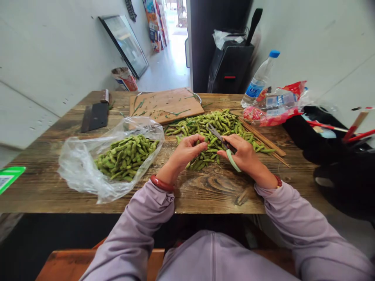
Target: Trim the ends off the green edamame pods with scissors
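Head view: the scissors [217,135] are in the right hand [243,153], over the loose pile of green pods [224,120] on the wooden table [211,191]. Their long axis runs aslant — blade tips forward and to the left, pale green handle [233,160] back toward the person and to the right. Whether the blades are parted, I cannot tell. The right hand's fingers are curled about the handle. The left hand [189,151] reaches forward and inward, thumb and forefinger pinching a green pod [206,139] just left of the scissors — too covered to show its direction. Both forearms slant inward from the sides. Left of them, a clear plastic bag [77,158] lies around heaped pods [126,157].
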A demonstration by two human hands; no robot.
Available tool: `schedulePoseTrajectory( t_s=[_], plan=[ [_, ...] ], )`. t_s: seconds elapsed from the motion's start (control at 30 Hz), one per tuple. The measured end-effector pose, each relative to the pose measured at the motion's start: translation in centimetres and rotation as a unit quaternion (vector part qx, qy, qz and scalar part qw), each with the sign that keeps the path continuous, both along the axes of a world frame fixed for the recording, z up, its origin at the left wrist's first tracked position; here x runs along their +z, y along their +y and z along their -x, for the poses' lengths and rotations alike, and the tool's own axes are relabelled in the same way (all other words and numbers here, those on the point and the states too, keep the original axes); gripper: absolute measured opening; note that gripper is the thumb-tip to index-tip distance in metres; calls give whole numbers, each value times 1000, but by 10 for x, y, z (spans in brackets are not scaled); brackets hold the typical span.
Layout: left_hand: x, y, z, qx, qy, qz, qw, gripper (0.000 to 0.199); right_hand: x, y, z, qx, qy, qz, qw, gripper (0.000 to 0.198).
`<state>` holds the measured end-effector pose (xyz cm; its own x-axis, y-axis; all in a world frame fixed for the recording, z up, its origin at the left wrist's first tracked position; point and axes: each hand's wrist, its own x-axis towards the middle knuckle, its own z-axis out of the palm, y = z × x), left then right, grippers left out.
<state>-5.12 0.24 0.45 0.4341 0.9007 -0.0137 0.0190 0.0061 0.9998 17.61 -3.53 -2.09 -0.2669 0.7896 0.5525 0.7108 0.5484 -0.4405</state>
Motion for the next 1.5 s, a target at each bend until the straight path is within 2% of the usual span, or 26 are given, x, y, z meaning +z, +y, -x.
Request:
schedulePoseTrajectory(
  t_s=[0.13,0.23,0.33,0.53,0.77,1.03,1.33,1.5],
  plan=[
    [4,-3,-1,-6,-55,64,996,38,2,-2,2,5,0,14,1000,44],
    [4,-4,0,-2,-78,75,994,38,3,-4,4,8,5,17,1000,43],
    [3,-4,1,11,-76,53,996,35,5,-6,5,10,-4,15,1000,42],
    [3,-5,1,8,-17,-39,999,29,8,-7,6,35,-28,27,999,46],
    [1,-4,-2,-13,-27,-66,997,28,5,-8,8,44,-36,26,998,51],
    [3,-7,-3,-37,-35,-4,999,30,6,-9,8,39,-56,25,997,46],
    [7,-9,-3,-53,-28,-2,998,20,7,-11,8,24,-109,27,993,45],
    [10,-8,-2,-46,-48,34,997,15,4,-10,9,20,-112,34,993,41]
  ],
)
